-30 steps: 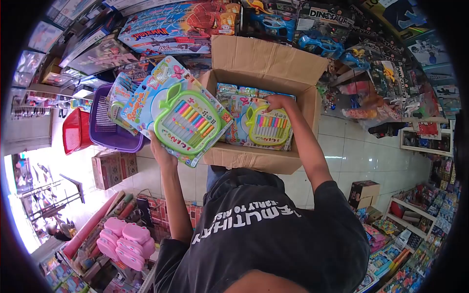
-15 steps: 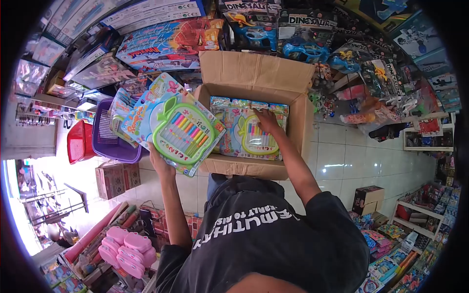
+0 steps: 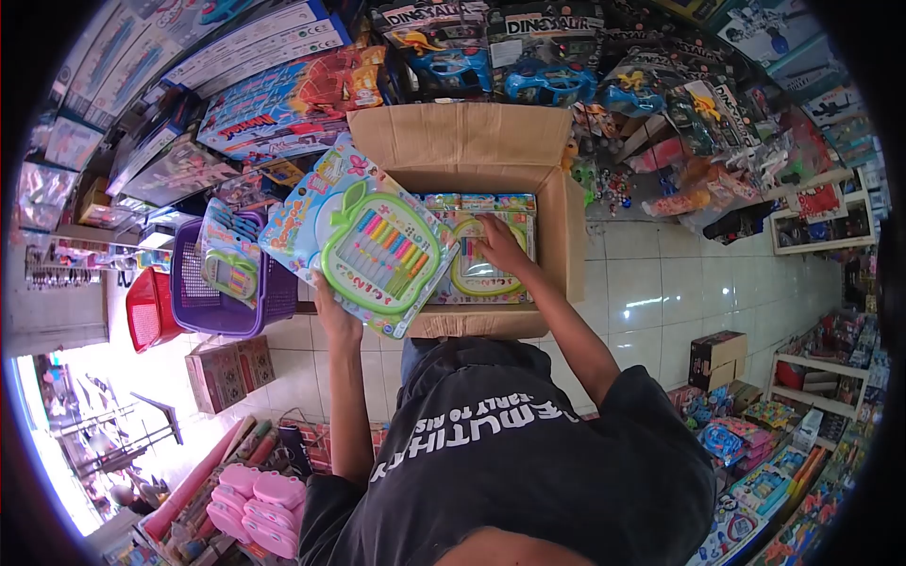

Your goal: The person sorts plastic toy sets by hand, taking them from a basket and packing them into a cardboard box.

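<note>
My left hand (image 3: pixel 336 316) holds up a stack of carded toy packs (image 3: pixel 363 236), each with a green apple-shaped abacus board, to the left of an open cardboard box (image 3: pixel 552 236). The hand grips the stack from below. My right hand (image 3: pixel 498 247) reaches into the box and rests on the top toy pack (image 3: pixel 477 278) of the same kind lying inside. More such packs fill the box beneath it. Whether the fingers grip that pack or only touch it is unclear.
A purple basket (image 3: pixel 222 307) and a red basket (image 3: pixel 149 307) stand left of the box, with another toy pack (image 3: pixel 229 255) in front of the purple one. Boxed toys line the shelves behind. Small cartons (image 3: pixel 226 368) (image 3: pixel 714 357) sit on the tiled floor; pink cases (image 3: pixel 255 505) lie lower left.
The view has shifted so the box sits lower and nearer. My right hand has slid left and down over the top pack in the box. The left hand keeps its stack raised.
</note>
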The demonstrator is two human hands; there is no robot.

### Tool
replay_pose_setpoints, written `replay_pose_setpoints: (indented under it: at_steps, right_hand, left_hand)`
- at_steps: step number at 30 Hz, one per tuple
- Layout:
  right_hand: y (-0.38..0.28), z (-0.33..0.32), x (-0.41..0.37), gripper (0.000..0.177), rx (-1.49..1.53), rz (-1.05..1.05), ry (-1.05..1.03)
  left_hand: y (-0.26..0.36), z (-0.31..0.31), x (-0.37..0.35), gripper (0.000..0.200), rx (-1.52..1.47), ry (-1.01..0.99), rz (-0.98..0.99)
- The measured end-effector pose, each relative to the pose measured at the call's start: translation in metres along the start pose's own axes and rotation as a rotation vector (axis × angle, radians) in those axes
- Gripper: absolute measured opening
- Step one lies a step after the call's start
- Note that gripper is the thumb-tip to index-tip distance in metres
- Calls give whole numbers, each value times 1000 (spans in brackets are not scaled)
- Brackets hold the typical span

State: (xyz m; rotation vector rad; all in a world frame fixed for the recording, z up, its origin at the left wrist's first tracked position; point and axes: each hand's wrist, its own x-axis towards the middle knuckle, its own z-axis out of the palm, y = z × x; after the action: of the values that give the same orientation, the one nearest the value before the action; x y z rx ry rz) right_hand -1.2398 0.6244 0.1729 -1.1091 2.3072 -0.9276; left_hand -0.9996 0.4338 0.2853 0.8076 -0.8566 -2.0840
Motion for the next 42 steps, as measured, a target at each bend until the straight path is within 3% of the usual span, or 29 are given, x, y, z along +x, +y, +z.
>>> replay_pose_setpoints:
  at_steps: [1,2,3,5,7,9,10,13,19,21,23,25,26,27,30,33,35,37,38,39,40,42]
  right_hand:
    - [-5,-6,-1,48,457,87,-85]
    - [32,15,10,45,519,48,-143]
    - [28,5,10,45,514,49,-129]
    - [-6,-25,-1,41,1304,434,-369]
    - [-25,-39,-10,42,1307,436,-293]
    - [-20,-38,-13,53,1328,428,-119]
    - [-23,-40,-14,54,1395,516,-33]
    - [0,-37,-14,48,1321,465,76]
    - [15,-50,-12,53,1416,437,185]
    - [14,-55,-11,51,1298,446,223]
    - [13,-58,-9,52,1254,462,242]
    - [9,-65,-8,53,1138,506,307]
    - [13,-63,-7,54,1197,390,344]
    - [19,-59,-6,54,1196,389,339]
    - [27,-49,-4,52,897,393,329]
    - [42,-32,3,49,734,285,481]
    - [47,-27,3,48,703,295,489]
    - [51,-27,2,49,667,307,504]
    - [53,-25,1,53,478,307,480]
    - [58,-21,0,56,291,304,451]
    - [62,-17,0,66,268,269,439]
    - [64,-12,-4,69,219,257,421]
  left_hand:
    - [-3,5,2,46,-16,-21,-20]
    - [-10,6,6,46,-26,-100,-42]
    - [-20,10,10,46,-29,-114,-45]
    - [-39,18,10,45,-41,-72,-90]
    - [-43,33,3,44,-71,-121,-129]
    - [-47,39,2,42,-95,-187,-189]
    - [-53,36,4,40,-119,-184,-200]
    - [-56,34,3,40,112,-248,-206]
    - [-41,13,34,39,76,-182,-87]
    - [-41,3,45,46,285,-192,-78]
    - [-44,4,45,38,356,-161,-20]
    - [-51,-5,52,29,684,-212,-96]
    - [-56,-11,56,28,876,-272,19]
    - [-56,-10,57,28,874,-267,20]
    - [-59,-13,57,41,1168,-349,-52]
    - [-78,-22,61,43,1078,-413,-39]
    - [-82,-24,66,46,1177,-442,-155]
    - [-105,-42,85,49,1469,-550,-291]
    - [-111,-44,88,49,1469,-558,-290]
    - [-113,-42,90,51,1367,-610,-423]
    - [-114,-40,91,52,1263,-655,-552]
    - [-114,-33,95,53,1388,-646,-534]
